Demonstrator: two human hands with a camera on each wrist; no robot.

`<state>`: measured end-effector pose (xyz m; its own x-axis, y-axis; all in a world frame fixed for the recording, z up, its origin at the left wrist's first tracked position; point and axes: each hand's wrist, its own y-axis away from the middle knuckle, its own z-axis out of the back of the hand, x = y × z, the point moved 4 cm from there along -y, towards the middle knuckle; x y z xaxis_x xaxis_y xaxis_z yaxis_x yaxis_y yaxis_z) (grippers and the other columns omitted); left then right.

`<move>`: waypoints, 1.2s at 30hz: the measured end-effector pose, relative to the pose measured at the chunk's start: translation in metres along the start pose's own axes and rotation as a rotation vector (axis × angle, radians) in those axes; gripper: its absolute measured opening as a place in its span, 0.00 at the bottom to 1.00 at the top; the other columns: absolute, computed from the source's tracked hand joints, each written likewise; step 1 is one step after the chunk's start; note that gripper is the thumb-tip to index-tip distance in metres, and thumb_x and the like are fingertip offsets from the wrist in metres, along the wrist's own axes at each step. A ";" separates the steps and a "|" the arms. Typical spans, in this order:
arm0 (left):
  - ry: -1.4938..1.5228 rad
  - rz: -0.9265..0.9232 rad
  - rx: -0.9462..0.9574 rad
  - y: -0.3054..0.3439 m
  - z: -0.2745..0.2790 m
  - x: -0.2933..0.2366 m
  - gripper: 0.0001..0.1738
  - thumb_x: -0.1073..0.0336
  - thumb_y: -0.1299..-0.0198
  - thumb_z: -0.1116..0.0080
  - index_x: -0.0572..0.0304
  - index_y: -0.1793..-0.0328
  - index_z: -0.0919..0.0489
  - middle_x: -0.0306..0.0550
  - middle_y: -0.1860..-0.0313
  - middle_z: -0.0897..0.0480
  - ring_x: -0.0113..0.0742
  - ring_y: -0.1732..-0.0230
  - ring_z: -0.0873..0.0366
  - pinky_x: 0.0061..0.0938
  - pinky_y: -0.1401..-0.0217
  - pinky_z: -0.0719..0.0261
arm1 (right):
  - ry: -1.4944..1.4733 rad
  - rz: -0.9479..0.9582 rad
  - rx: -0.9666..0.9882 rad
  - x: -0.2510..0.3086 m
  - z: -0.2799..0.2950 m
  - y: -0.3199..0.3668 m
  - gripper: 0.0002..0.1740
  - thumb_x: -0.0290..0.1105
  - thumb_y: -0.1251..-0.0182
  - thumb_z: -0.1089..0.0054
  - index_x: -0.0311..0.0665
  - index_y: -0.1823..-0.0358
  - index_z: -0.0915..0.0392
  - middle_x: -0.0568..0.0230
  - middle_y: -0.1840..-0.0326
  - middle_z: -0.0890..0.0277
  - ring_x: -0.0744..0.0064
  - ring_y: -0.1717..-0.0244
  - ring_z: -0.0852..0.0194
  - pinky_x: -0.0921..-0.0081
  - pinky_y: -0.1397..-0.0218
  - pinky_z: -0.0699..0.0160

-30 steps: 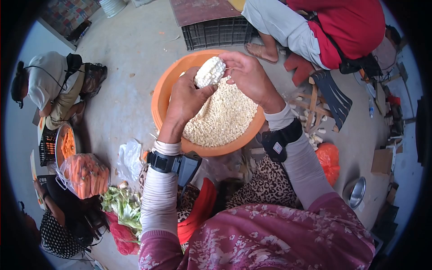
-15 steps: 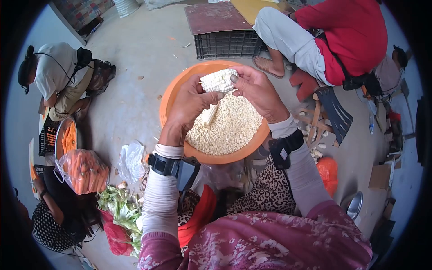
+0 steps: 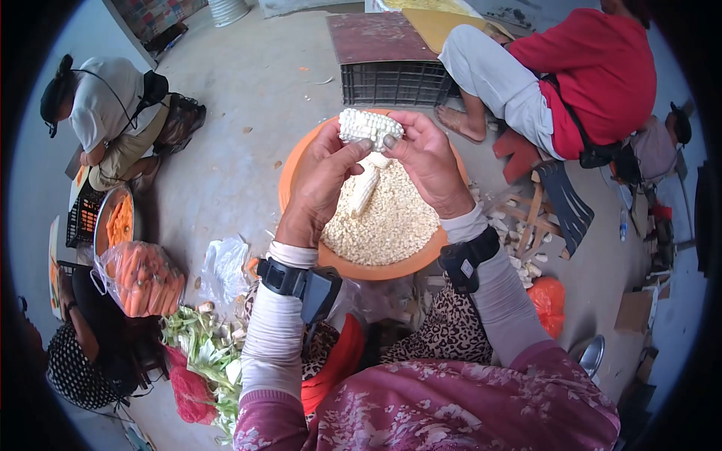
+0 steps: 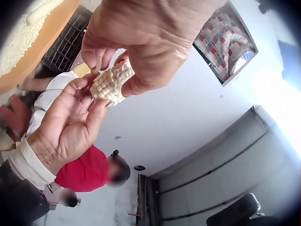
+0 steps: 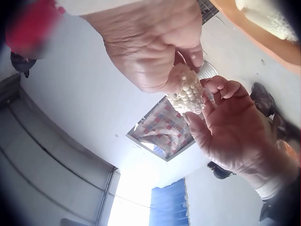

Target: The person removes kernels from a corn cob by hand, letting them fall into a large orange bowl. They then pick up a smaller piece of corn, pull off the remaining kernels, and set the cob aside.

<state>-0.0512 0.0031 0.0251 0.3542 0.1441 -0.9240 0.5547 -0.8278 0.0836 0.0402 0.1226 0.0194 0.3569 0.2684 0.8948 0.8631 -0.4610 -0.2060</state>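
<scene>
A short ear of white corn lies crosswise between both hands over the basin. My left hand grips its left end, the thumb pressed against the near side. At the other end my right hand pinches it, its thumb beside the left one. Rows of kernels still cover the side that shows in the left wrist view, where the corn sits between the fingertips. Below the hands, the orange basin holds a heap of loose kernels, with a stripped cob lying on top.
Bare cobs and a wooden stool frame lie to the right. Green husks and a bag of carrots are at left. Beyond the basin stands a black crate. Other people sit around.
The corn has turned from tilted to nearly level. My right hand went from touching its end with the fingers to pinching it with the thumb in front. The head view has shifted.
</scene>
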 end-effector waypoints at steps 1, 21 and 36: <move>-0.007 -0.031 -0.007 0.000 0.000 -0.001 0.17 0.71 0.40 0.45 0.57 0.44 0.28 0.36 0.55 0.22 0.23 0.57 0.25 0.19 0.59 0.27 | 0.010 0.020 0.019 0.003 -0.005 0.001 0.22 0.26 0.38 0.41 0.27 0.45 0.36 0.57 0.50 0.28 0.75 0.51 0.28 0.78 0.47 0.26; 0.055 -0.076 -0.135 -0.002 0.007 0.006 0.14 0.68 0.40 0.46 0.57 0.47 0.26 0.36 0.54 0.22 0.23 0.54 0.27 0.22 0.53 0.29 | 0.228 0.145 -0.034 -0.010 -0.020 -0.004 0.23 0.23 0.36 0.44 0.24 0.42 0.39 0.53 0.46 0.30 0.71 0.45 0.29 0.76 0.42 0.29; 0.289 0.038 -0.222 -0.006 0.014 0.002 0.13 0.67 0.45 0.49 0.56 0.52 0.26 0.35 0.59 0.23 0.24 0.58 0.29 0.23 0.56 0.32 | 0.335 0.129 -0.144 -0.025 -0.023 -0.019 0.23 0.39 0.31 0.48 0.32 0.41 0.34 0.65 0.49 0.29 0.83 0.55 0.33 0.84 0.56 0.36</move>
<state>-0.0644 0.0004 0.0172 0.5583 0.2889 -0.7777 0.6759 -0.7020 0.2245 0.0066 0.1056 0.0104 0.3027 -0.0797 0.9497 0.7511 -0.5934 -0.2892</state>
